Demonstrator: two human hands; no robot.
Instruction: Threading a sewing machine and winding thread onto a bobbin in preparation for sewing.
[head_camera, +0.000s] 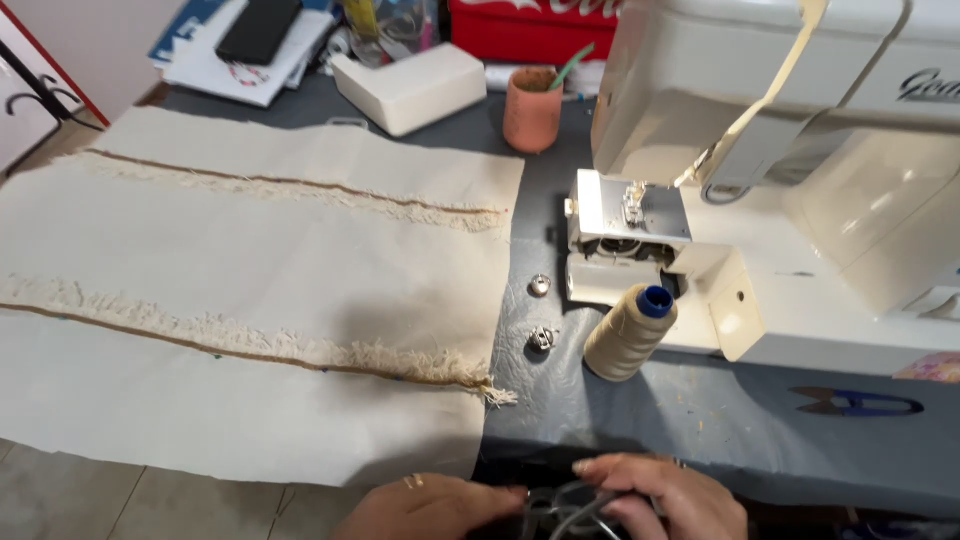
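Down at the bottom edge, two hands meet over a tangle of grey cord. The left hand lies knuckles up with its fingertips at the cord, though whether it grips it I cannot tell. The right hand is curled over the loops, fingers closed around them. The cord sits just past the near edge of the dark grey table, between the two hands.

One large piece of cream cloth is spread flat over the left half of the table. Two fringed brown-edged strips run across it: one near the top, one lower down ending in a frayed tuft at the cloth's right edge.

Just beside that edge lie two small metal bobbins, one above the other. One cone of cream thread with a blue core leans against the base of one white sewing machine. One pair of blue-handled thread snips lies on the table to the right.

At the far side stand one terracotta cup holding a green stick, one white box and one black phone on papers.
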